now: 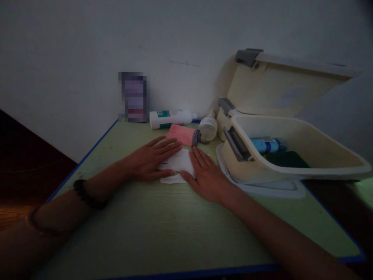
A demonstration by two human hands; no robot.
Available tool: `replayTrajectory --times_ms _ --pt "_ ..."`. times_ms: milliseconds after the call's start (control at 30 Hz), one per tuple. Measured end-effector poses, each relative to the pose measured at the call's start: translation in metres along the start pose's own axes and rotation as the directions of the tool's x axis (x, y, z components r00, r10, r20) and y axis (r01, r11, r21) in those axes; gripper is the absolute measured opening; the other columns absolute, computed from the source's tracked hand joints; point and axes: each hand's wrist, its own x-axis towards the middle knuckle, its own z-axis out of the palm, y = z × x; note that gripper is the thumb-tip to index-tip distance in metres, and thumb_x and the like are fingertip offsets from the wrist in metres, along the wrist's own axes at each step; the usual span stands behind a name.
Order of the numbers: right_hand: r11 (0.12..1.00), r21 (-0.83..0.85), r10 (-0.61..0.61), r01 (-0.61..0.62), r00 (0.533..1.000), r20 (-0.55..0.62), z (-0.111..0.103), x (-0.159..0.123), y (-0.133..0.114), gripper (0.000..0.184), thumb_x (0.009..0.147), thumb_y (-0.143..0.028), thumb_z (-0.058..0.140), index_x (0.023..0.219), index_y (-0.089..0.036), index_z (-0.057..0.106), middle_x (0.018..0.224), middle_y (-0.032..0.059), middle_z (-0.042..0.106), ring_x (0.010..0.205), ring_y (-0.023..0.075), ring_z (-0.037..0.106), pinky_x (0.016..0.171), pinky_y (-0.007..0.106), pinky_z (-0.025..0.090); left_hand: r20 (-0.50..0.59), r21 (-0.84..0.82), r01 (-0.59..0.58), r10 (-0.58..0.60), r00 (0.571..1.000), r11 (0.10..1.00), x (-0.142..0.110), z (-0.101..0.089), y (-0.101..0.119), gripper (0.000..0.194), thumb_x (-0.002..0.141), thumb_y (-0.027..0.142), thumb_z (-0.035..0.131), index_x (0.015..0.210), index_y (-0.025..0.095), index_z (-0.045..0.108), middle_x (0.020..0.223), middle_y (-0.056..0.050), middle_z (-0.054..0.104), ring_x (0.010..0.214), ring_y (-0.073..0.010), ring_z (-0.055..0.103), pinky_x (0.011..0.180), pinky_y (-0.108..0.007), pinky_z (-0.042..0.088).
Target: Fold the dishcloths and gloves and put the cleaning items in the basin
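Note:
A white sheet, perhaps paper or thin cloth, lies flat on the tabletop between my hands. My left hand rests on its left side, fingers stretched out and palm down. On the right side, my right hand presses flat with its fingers extended. Both hands cover parts of the sheet, and its near edge shows below my thumbs. Just beyond the fingertips sits a pink patterned cloth bundle with a black-and-white checked end.
A white bottle lies by the wall, beside a clear bottle. An upright pixelated object leans at the back left. At right, a cream bin with raised lid holds a blue bottle. The table has blue edging.

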Motion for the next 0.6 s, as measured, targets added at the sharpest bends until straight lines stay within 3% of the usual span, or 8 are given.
replayTrajectory --times_ms 100,333,600 --pt "1.0 -0.005 -0.002 0.002 1.0 -0.007 0.001 0.0 0.0 0.077 0.089 -0.055 0.022 0.14 0.003 0.021 0.148 0.0203 0.016 0.137 0.0276 0.011 0.111 0.04 0.014 -0.024 -0.021 -0.08 0.079 0.997 0.997 0.0 -0.003 0.001 0.074 0.086 0.052 0.04 0.142 0.011 0.016 0.148 -0.015 0.023 0.137 -0.0236 0.018 0.111 -0.041 0.013" --pt "1.0 0.01 -0.019 0.019 1.0 -0.018 0.004 0.001 0.002 0.077 0.089 -0.055 0.022 0.14 0.003 0.022 0.148 0.0207 0.015 0.137 0.0272 0.01 0.111 0.041 0.014 0.009 -0.024 -0.045 0.045 0.999 0.999 0.001 -0.003 0.0 0.07 0.087 0.05 0.041 0.14 0.01 0.022 0.146 -0.016 0.027 0.136 -0.0238 0.021 0.11 -0.04 0.017" --pt "0.998 0.049 -0.032 0.032 0.999 0.0 0.002 0.008 0.003 0.08 0.088 -0.057 0.022 0.14 0.004 0.02 0.148 0.0218 0.012 0.137 0.0282 0.008 0.111 0.042 0.014 -0.087 -0.068 -0.065 0.059 0.994 0.996 0.004 -0.001 -0.018 0.065 0.087 0.043 0.043 0.139 0.01 0.024 0.146 -0.016 0.028 0.136 -0.0253 0.021 0.11 -0.045 0.019"
